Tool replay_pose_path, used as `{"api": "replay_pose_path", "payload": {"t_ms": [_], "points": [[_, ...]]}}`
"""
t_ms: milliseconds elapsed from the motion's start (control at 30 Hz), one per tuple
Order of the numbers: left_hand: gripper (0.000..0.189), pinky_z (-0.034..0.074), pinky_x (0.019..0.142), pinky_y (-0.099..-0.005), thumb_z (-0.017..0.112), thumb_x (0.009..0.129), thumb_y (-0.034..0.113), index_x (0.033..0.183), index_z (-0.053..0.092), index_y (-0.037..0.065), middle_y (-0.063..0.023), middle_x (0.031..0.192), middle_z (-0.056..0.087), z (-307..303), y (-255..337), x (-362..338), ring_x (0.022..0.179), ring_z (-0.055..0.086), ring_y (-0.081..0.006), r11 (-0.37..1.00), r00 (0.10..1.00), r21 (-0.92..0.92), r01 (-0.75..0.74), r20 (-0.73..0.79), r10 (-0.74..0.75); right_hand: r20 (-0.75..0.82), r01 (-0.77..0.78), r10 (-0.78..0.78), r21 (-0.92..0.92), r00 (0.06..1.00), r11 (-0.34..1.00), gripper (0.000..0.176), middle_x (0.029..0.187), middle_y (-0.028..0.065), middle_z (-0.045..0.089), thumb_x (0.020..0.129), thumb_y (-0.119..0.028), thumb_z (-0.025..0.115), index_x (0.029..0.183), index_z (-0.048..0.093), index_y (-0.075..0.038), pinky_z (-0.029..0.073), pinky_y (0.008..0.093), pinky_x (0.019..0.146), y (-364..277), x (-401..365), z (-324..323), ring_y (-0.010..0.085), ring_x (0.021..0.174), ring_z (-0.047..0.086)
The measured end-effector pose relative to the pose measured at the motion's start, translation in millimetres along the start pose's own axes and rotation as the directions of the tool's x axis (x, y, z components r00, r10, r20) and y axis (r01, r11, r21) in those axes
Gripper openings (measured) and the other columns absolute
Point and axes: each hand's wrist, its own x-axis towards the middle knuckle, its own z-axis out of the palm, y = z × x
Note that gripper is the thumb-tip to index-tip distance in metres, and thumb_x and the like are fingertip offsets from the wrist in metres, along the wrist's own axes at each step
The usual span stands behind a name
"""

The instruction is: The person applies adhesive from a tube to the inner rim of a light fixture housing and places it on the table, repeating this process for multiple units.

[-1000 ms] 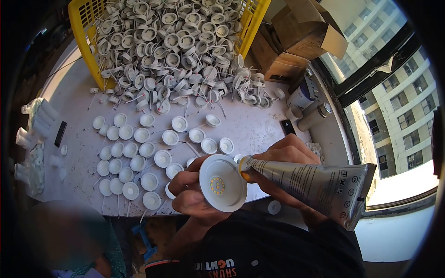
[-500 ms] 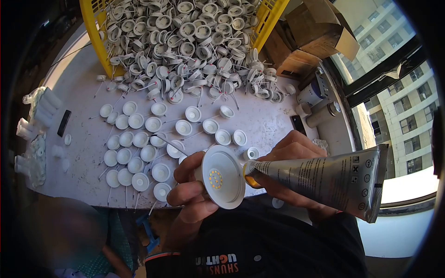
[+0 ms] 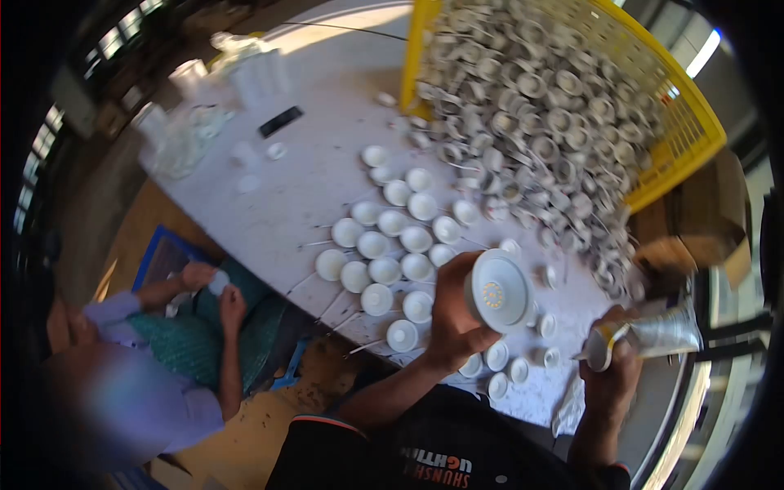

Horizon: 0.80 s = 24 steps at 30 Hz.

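My left hand (image 3: 457,314) is closed around a white round LED downlight (image 3: 516,304), its dish tipped toward me with a ring of yellow LED chips inside. Off to the right, my right hand (image 3: 614,363) grips a silver squeeze tube (image 3: 668,331) with dark print. Against those same fingers is a small white round piece (image 3: 600,349) with yellow near it; blur hides exactly how it is held. Several white lamp cups (image 3: 384,269) with wires lie in loose rows on the table, left of my left hand.
A yellow crate (image 3: 686,139) spills a heap of wired lamp parts (image 3: 547,122) onto the white table (image 3: 278,192). A black phone (image 3: 281,121) and white plastic-wrapped stacks (image 3: 253,77) lie at the far left. A seated co-worker (image 3: 188,343) holds a white disc (image 3: 219,282). Cardboard boxes (image 3: 694,212) stand right.
My view has swung left, bringing the co-worker into sight. My hands have moved apart: the tube, which was at the downlight's rim, is now well to its right.
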Motion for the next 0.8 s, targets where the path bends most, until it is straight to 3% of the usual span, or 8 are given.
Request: {"api": "replay_pose_path", "payload": {"t_ms": [100,133,200,433,600,667,733,800], "points": [[0.041,0.040,0.057,-0.0278,0.034,0.086,0.041,0.113,0.037,0.010,-0.0046,0.098,0.049,-53,2,13,0.082,0.050,-0.0164,0.733,0.925,-0.618,0.286,-0.020,-0.379,-0.057,-0.058,0.076,0.270,0.996,0.961,0.040,0.076,0.0040,0.045,0.077,-0.037,0.053,0.097,0.043,-0.003,0.030,0.0163,0.034,40,12,0,0.0058,0.053,0.041],[0.043,0.039,0.056,-0.0269,0.030,0.086,0.047,0.108,0.040,0.011,-0.0025,0.098,0.050,-71,8,14,0.080,0.049,-0.0151,0.728,0.870,-0.591,0.346,-0.089,-0.485,0.204,-0.083,0.020,0.306,0.979,0.949,0.036,0.080,0.0042,0.049,0.084,-0.032,0.045,0.107,0.044,-0.004,0.029,0.0151,0.037,57,22,-14,0.0052,0.051,0.037],[0.046,0.037,0.054,-0.0253,0.028,0.085,0.050,0.109,0.040,0.013,-0.0020,0.096,0.050,-117,5,14,0.079,0.049,-0.0140,0.793,0.885,-0.526,0.308,-0.146,-0.441,0.067,-0.113,0.098,0.270,0.993,0.956,0.036,0.079,0.0020,0.049,0.084,-0.033,0.046,0.109,0.044,-0.007,0.030,0.0151,0.041,67,31,4,0.0054,0.054,0.038],[0.047,0.033,0.046,-0.0214,0.035,0.081,0.055,0.093,0.050,0.012,0.0006,0.076,0.052,-268,14,2,0.064,0.047,-0.0081,0.911,0.713,-0.256,0.323,-0.568,-0.412,0.473,-0.412,0.142,0.534,0.869,0.739,0.033,0.087,0.0056,0.055,0.083,-0.031,0.048,0.104,0.050,-0.005,0.036,0.0228,0.047,75,71,43,0.0165,0.068,0.046],[0.050,0.036,0.040,-0.0211,0.035,0.080,0.055,0.096,0.050,0.009,-0.0025,0.079,0.056,-357,13,-7,0.058,0.054,-0.0101,0.854,0.537,0.081,0.515,-0.807,-0.247,0.177,-0.269,0.207,0.500,0.962,0.823,0.023,0.060,-0.0020,0.045,0.080,-0.029,0.052,0.074,0.050,-0.008,0.029,0.0185,0.038,60,72,87,0.0081,0.049,0.038],[0.047,0.038,0.040,-0.0234,0.036,0.081,0.052,0.098,0.050,0.010,-0.0031,0.078,0.057,-388,9,-8,0.056,0.054,-0.0108,0.762,0.488,0.182,0.622,-0.851,-0.195,0.188,-0.255,0.180,0.542,0.966,0.801,0.026,0.060,-0.0008,0.040,0.078,-0.031,0.055,0.074,0.046,-0.007,0.029,0.0191,0.039,74,83,78,0.0094,0.050,0.037],[0.046,0.039,0.041,-0.0240,0.036,0.081,0.051,0.099,0.050,0.011,-0.0042,0.077,0.057,-429,-7,-14,0.057,0.055,-0.0119,0.645,0.489,0.296,0.704,-0.861,-0.139,0.349,-0.258,0.020,0.650,0.937,0.715,0.034,0.090,0.0056,0.047,0.085,-0.029,0.046,0.107,0.042,-0.004,0.031,0.0162,0.042,93,86,50,0.0081,0.058,0.035],[0.045,0.038,0.038,-0.0242,0.036,0.081,0.050,0.095,0.051,0.011,-0.0048,0.073,0.056,-455,-16,-13,0.052,0.053,-0.0123,0.517,0.516,0.415,0.749,-0.855,-0.061,0.294,-0.209,0.021,0.626,0.956,0.752,0.032,0.090,0.0068,0.047,0.085,-0.028,0.046,0.103,0.043,-0.002,0.031,0.0171,0.040,81,77,57,0.0089,0.057,0.033]]}}
